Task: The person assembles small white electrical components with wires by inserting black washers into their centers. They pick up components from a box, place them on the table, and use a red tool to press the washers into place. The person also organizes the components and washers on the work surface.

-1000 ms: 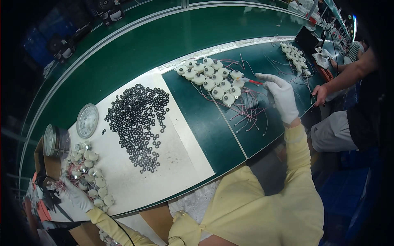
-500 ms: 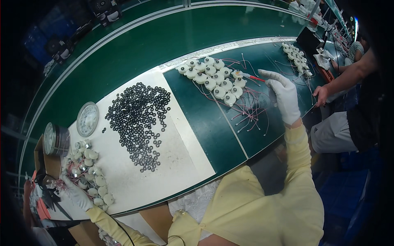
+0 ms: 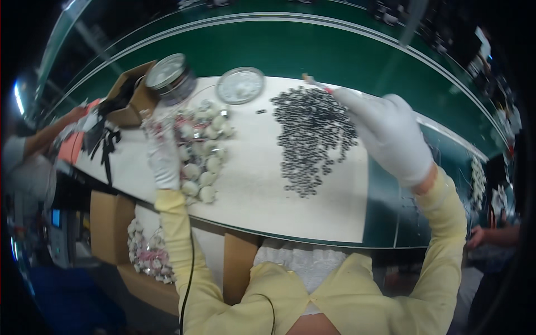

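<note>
My gloved right hand (image 3: 392,133) is raised over the right part of the white work surface, its fingers closed on a small brush (image 3: 328,89) with a red handle and a light tip. Below that tip lies a wide patch of small black rings (image 3: 312,134). On the left, my gloved left hand (image 3: 163,159) lies beside a pile of round cream-white motors (image 3: 207,177). Its fingers are closed around pinkish wires (image 3: 156,127), though blur hides the exact grip.
A round clear lid (image 3: 240,86) lies at the back beside a tilted tin (image 3: 168,78) and a cardboard box (image 3: 129,100). Below the table, an open carton (image 3: 109,229) holds more motors. A co-worker's arm (image 3: 53,127) reaches in at left; another person's hand (image 3: 475,237) shows at right.
The view has swung left. My right hand, with the brush, has moved from the motors on the green surface to above the black rings. My left hand stays at the motor pile.
</note>
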{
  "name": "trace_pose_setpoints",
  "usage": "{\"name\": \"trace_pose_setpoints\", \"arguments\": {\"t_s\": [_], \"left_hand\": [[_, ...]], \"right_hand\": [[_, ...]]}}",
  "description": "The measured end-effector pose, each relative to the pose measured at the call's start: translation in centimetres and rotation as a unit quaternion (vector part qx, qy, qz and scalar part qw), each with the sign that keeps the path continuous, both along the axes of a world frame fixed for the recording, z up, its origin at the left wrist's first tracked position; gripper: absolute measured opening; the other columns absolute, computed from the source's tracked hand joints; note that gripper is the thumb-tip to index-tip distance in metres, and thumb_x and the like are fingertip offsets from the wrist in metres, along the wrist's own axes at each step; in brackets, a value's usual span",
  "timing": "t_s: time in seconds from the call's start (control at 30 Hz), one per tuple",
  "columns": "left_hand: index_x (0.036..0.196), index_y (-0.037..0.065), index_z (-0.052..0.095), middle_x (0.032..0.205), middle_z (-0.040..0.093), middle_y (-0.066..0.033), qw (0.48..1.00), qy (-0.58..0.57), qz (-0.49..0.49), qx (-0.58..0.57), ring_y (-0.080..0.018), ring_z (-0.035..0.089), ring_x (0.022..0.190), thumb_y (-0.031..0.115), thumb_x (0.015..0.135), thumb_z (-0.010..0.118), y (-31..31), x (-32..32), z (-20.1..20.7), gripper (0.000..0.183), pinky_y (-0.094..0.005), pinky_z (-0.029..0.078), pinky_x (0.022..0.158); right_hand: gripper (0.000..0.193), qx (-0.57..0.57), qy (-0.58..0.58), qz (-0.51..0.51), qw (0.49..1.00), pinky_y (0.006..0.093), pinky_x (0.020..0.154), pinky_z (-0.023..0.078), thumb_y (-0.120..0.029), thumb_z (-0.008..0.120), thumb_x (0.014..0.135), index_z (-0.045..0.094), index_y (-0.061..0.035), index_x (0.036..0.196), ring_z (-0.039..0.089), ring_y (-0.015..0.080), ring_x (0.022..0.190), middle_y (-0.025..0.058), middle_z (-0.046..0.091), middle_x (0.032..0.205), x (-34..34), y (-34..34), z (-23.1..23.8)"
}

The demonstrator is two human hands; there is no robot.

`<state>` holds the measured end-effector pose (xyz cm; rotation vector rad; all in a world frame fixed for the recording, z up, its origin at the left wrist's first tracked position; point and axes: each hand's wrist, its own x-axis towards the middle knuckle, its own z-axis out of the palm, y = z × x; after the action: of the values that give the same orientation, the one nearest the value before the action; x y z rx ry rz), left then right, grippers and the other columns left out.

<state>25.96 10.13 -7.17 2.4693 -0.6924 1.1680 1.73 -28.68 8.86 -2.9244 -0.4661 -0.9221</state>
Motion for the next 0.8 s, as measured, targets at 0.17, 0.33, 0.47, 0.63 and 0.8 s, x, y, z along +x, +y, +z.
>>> {"name": "trace_pose_setpoints", "arguments": {"t_s": [0.17, 0.33, 0.47, 0.63, 0.8], "left_hand": [[0.125, 0.001, 0.058, 0.1, 0.071, -0.0141, 0.94, 0.186, -0.129, -0.255, -0.0272, 0.069, 0.084, 0.019, 0.096, 0.058, -4.0, -1.9, 2.0, 0.034, -0.0348, 0.054, 0.075], [0.105, 0.005, 0.065, 0.091, 0.069, -0.0135, 0.927, 0.148, -0.195, -0.285, -0.0262, 0.068, 0.08, 0.014, 0.092, 0.06, -4.4, -2.5, 2.6, 0.016, -0.0352, 0.053, 0.072], [0.104, 0.005, 0.066, 0.092, 0.069, -0.0145, 0.949, 0.117, -0.177, -0.234, -0.0295, 0.068, 0.083, 0.016, 0.092, 0.061, -3.2, -2.4, 2.6, 0.016, -0.0347, 0.053, 0.073], [0.109, 0.003, 0.065, 0.096, 0.069, -0.0147, 0.919, 0.13, -0.2, -0.313, -0.0236, 0.068, 0.085, 0.022, 0.097, 0.059, -4.6, -1.1, 5.8, 0.023, -0.033, 0.052, 0.073], [0.125, 0.006, 0.061, 0.122, 0.059, -0.022, 0.986, 0.123, -0.106, -0.045, -0.036, 0.059, 0.109, 0.018, 0.094, 0.056, -4.0, 4.3, 5.4, 0.033, -0.042, 0.051, 0.086]], "right_hand": [[0.033, -0.17, -0.019, 0.018, 0.985, 0.0375, 0.052, 0.04, -0.007, 0.058, 0.079, 0.056, -0.012, 0.111, 0.058, 0.0223, 0.053, 0.0028, 0.057, 0.059, 12.9, 5.9, -6.0], [0.034, -0.148, 0.034, 0.023, 0.988, 0.0385, 0.056, 0.043, -0.022, 0.059, 0.083, 0.057, -0.0117, 0.116, 0.062, 0.0277, 0.057, 0.0069, 0.061, 0.062, 17.3, 8.6, -8.2], [0.052, -0.099, 0.125, 0.038, 0.987, 0.0435, 0.062, 0.046, -0.034, 0.066, 0.081, 0.056, -0.0075, 0.124, 0.064, 0.0307, 0.063, 0.0119, 0.066, 0.074, 12.4, 10.0, -3.4], [0.057, -0.033, 0.112, 0.066, 0.991, 0.0419, 0.061, 0.047, -0.032, 0.07, 0.08, 0.055, -0.0056, 0.129, 0.064, 0.0301, 0.067, 0.0123, 0.064, 0.076, 6.8, 7.4, -0.4], [0.057, 0.024, 0.14, 0.016, 0.99, 0.0419, 0.064, 0.046, -0.028, 0.071, 0.081, 0.055, -0.0035, 0.129, 0.058, 0.0308, 0.065, 0.0133, 0.063, 0.081, -1.7, 3.3, -1.0]]}}
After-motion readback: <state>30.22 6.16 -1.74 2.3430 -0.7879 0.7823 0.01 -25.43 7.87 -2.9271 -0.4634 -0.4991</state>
